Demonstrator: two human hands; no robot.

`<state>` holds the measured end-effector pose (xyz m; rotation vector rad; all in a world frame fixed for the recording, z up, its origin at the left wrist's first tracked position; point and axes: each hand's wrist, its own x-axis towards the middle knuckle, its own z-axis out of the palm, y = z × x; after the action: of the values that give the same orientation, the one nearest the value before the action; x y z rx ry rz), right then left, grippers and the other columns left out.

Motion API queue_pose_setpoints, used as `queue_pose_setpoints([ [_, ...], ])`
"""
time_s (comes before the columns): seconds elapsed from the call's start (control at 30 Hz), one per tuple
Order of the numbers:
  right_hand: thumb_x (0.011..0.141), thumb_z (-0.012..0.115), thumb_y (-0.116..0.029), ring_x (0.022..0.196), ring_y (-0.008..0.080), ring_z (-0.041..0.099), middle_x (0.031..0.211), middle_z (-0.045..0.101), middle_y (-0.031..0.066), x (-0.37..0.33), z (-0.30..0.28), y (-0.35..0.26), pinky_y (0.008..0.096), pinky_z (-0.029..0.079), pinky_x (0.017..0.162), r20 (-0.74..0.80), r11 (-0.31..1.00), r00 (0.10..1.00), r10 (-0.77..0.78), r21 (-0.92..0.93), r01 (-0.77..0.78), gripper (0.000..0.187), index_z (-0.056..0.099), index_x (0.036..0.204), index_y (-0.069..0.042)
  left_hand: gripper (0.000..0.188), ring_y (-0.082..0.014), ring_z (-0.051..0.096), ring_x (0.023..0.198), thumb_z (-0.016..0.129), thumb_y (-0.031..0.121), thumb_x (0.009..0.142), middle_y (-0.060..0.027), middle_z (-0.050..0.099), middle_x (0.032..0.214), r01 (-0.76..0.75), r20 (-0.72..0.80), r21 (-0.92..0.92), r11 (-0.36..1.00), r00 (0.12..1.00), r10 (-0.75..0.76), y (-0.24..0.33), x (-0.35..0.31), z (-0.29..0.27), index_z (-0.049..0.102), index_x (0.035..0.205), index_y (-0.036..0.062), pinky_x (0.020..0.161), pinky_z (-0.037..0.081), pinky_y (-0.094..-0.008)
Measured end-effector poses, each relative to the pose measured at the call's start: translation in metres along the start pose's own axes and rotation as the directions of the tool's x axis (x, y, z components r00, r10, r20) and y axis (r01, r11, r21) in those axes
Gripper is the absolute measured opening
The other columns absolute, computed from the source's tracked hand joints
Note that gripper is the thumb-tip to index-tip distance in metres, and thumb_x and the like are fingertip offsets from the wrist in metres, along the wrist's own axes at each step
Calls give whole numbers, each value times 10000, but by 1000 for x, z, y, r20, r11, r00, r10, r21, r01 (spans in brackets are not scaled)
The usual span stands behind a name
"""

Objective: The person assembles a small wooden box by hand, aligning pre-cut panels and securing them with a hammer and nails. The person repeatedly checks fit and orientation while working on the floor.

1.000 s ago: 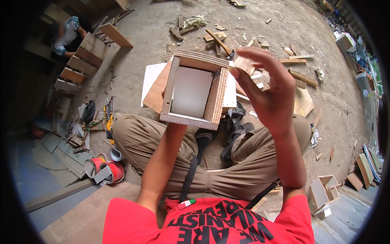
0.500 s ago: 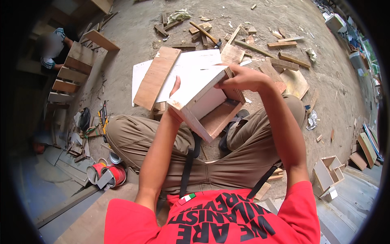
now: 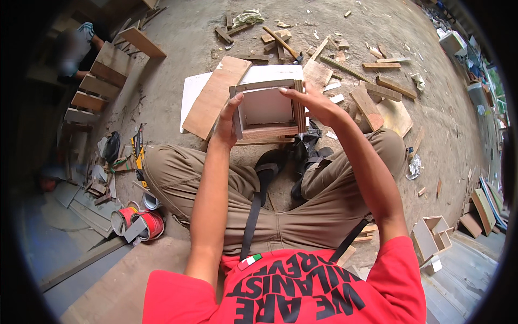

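Between my hands is a small open-fronted wooden box (image 3: pixel 270 131), its opening turned up toward me and its inner back panel white. My left hand (image 3: pixel 225 123) grips the box's left wall, thumb on the rim. On the other side, my right hand (image 3: pixel 318 103) holds the right wall, with its thumb reaching over the top edge into the opening; the rest of its fingers are mostly hidden behind the wall. Just beyond the box, a brown plywood strip (image 3: pixel 217 98) lies across a white board (image 3: pixel 193 93) on the ground.
A hammer (image 3: pixel 281 43) lies among wood offcuts ahead. A hand saw (image 3: pixel 138 148) and red cans (image 3: pixel 148 225) are at my left. Another wooden box (image 3: pixel 426 240) with compartments stands at my right. A person (image 3: pixel 91 40) sits far left beside a slatted wooden piece (image 3: pixel 100 86).
The box has turned in my hands from a tilted position to nearly square, its opening now facing me. Both hands have shifted their hold on its sides.
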<state>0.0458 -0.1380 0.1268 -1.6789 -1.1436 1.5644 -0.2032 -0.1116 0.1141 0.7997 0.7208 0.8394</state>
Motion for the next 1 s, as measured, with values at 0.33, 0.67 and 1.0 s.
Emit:
queue_pose_setpoints([
  [0.33, 773, 727, -453, 1146, 288, 562, 1321, 530, 232, 18, 5, 17, 409, 474, 945, -60, 982, 990, -126, 133, 133, 964, 262, 1463, 33, 780, -222, 615, 1101, 698, 472, 807, -172, 602, 1233, -46, -13, 2, 999, 999, 46, 1, -3, 7, 485, 1350, -45, 931, 513, -334],
  [0.67, 925, 631, -309, 1205, 193, 546, 1299, 589, 122, 15, 1, 18, 336, 455, 988, -52, 984, 999, -14, 177, 23, 599, 451, 1391, 22, 781, -239, 616, 1098, 696, 509, 806, -165, 609, 1206, -26, -60, -6, 1000, 998, 26, -5, 3, 15, 502, 1337, -29, 944, 508, -341],
  [1.0, 806, 711, -524, 1273, 317, 498, 1364, 466, 275, 8, 4, 8, 424, 411, 1058, 96, 949, 980, -173, 281, 140, 1016, 228, 1468, 75, 747, -246, 608, 1107, 661, 486, 810, -170, 606, 1212, 5, 22, -35, 999, 1000, -4, -8, -3, 1, 504, 1337, -19, 929, 509, -368],
])
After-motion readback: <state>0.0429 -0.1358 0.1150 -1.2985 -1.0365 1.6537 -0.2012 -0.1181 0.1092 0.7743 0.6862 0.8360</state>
